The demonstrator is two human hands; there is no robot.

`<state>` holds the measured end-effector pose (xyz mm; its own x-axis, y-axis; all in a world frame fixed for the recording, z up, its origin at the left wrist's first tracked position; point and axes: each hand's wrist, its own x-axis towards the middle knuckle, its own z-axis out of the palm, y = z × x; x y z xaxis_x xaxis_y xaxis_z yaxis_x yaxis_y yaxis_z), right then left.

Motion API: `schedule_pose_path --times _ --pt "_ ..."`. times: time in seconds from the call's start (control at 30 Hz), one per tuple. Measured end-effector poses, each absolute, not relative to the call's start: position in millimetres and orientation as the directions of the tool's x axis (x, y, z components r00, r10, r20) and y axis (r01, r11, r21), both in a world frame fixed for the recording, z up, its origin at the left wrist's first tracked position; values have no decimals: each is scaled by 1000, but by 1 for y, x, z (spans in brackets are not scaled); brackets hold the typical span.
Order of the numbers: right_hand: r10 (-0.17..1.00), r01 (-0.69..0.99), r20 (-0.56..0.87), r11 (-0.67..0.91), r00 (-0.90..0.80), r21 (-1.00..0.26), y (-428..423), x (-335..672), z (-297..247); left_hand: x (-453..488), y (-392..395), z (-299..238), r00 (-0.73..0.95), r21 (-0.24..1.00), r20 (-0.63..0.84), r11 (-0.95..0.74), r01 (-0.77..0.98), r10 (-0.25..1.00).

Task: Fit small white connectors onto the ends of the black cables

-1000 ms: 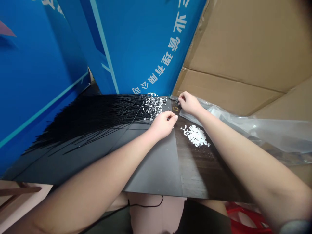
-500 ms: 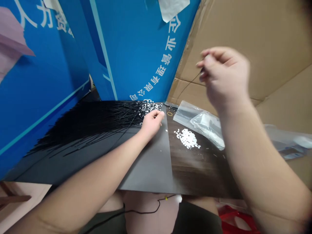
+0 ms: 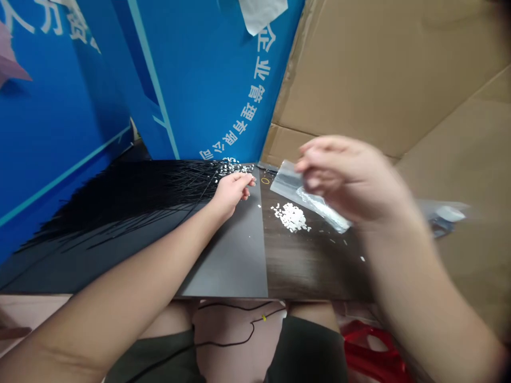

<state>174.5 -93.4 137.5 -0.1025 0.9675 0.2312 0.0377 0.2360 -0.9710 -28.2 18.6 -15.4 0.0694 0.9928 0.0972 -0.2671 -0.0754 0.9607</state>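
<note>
My left hand [image 3: 233, 194] is pinched closed at the right end of a bundle of thin black cords [image 3: 131, 194]. What its fingertips hold is too small to make out. The cords spread leftward over the table, and many small white pieces [image 3: 235, 167] lie at their right ends, just behind this hand. My right hand [image 3: 339, 178] hangs in the air over the right part of the table, smeared by motion, with its fingers curled together. I cannot make out anything between them. Below and left of it lies a heap of small white tube-like pieces [image 3: 293, 217].
A clear plastic bag [image 3: 289, 181] lies partly behind my right hand. A yellow ring [image 3: 265, 181] is beside the grey sheet [image 3: 235, 260]. Blue panels [image 3: 199, 80] and cardboard [image 3: 383, 69] enclose the back. A white-capped container [image 3: 447, 218] is at the right.
My right hand has come down and toward the left; the thin black cord trailing from it no longer shows. My left hand stays pinched near the cord ends. The whole view has shifted slightly.
</note>
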Motion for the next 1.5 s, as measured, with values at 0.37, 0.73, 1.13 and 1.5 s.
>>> schedule_pose_path --times 0.37,0.73,1.13,1.5 --pt "998 -102 4 -3 -69 -995 -36 162 2 -19 0 -11 197 958 86 -27 -284 977" --pt "999 -33 22 20 -45 -999 -41 160 0 -14 -6 -10 295 968 28 47 -246 955" --pt "880 321 470 427 67 -845 -37 163 -12 -11 -13 -4 298 961 -62 138 -241 953" --pt "871 477 489 413 40 -776 -44 162 -6 -11 -12 -6 307 968 -53 125 -219 950"
